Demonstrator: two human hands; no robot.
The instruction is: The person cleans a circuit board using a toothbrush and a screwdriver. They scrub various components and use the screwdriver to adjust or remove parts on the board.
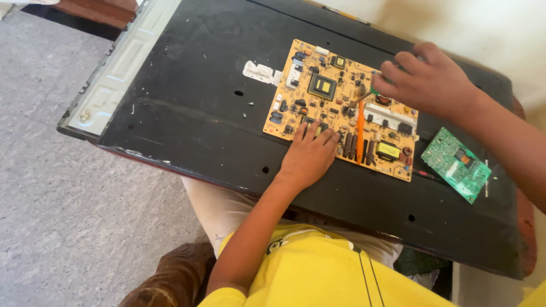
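Observation:
A large yellow circuit board (pixel 318 85) with several dark components lies on the black back panel (pixel 193 113) of a flat screen. My left hand (pixel 309 156) rests flat on the board's near edge, fingers spread slightly, holding nothing. My right hand (pixel 426 79) is closed over the board's far right part, gripping a thin tool with a small green piece (pixel 374 91) at my fingers and a tip that points down at the board. An orange stick-like part (pixel 360 131) lies across the board below that hand.
A small green circuit board (pixel 458 164) lies on the panel right of the yellow one. A white torn sticker (pixel 259 71) sits left of the board. The panel's light grey frame edge (pixel 119 68) runs at the left. Grey floor lies below left, my yellow shirt (pixel 318 273) below.

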